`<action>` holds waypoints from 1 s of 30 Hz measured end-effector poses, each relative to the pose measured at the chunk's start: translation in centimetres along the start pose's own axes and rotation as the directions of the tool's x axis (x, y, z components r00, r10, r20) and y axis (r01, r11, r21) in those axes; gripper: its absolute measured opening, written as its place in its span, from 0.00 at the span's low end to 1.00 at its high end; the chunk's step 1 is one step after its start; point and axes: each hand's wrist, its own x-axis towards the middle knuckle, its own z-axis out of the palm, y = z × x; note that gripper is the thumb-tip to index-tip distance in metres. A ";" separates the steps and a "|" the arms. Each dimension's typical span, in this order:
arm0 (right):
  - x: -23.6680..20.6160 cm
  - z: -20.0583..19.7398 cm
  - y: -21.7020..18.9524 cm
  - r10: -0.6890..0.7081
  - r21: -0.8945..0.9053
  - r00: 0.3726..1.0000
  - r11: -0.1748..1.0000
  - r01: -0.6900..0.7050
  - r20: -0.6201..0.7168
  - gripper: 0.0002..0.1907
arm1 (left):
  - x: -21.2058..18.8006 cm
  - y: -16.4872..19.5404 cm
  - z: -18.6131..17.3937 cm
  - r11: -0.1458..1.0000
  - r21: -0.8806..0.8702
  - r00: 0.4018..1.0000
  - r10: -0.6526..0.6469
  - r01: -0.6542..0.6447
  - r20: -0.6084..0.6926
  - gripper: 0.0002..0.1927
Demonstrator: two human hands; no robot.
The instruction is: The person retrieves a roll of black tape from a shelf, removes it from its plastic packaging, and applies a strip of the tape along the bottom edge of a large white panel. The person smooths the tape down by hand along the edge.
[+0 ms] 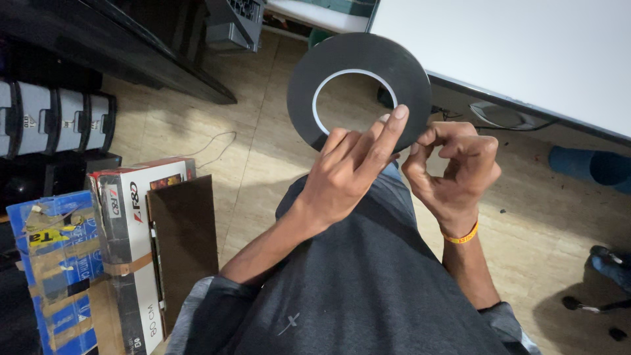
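The grey shirt (355,296) fills the bottom of the view, both forearms rising from it. At twelve o'clock the left hand (351,174) clasps the black tape roll (358,79) at its lower rim, forefinger laid flat over the face, seemingly to steady it. The right hand (453,171), at two o'clock, pinches at the roll's edge, likely feeling for the tape end. Cardboard boxes (125,250) stand at eight o'clock.

large roll of black tape (360,73): flat wide ring, matte dark face, thin white inner core rim, big open centre showing floor through it. held up off lap, face turned toward camera, slightly tilted. lower edge hidden behind fingers. tape end not discernible; lower right rim near pinching fingertips.
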 end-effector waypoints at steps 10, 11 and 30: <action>-0.6 -0.1 0.7 0.046 0.094 0.999 0.994 -0.048 0.024 0.24 | 0.0 -0.4 0.1 0.997 0.065 0.998 0.047 -0.050 0.046 0.34; -0.7 -0.1 0.7 0.062 0.117 0.998 0.991 -0.064 0.023 0.24 | 0.1 -0.4 0.1 0.996 0.068 0.998 0.047 -0.051 0.050 0.34; -2.4 0.9 1.2 0.240 0.453 0.968 0.873 -0.179 -0.079 0.21 | -0.3 0.2 0.9 0.949 -0.262 0.985 -0.171 0.174 0.034 0.51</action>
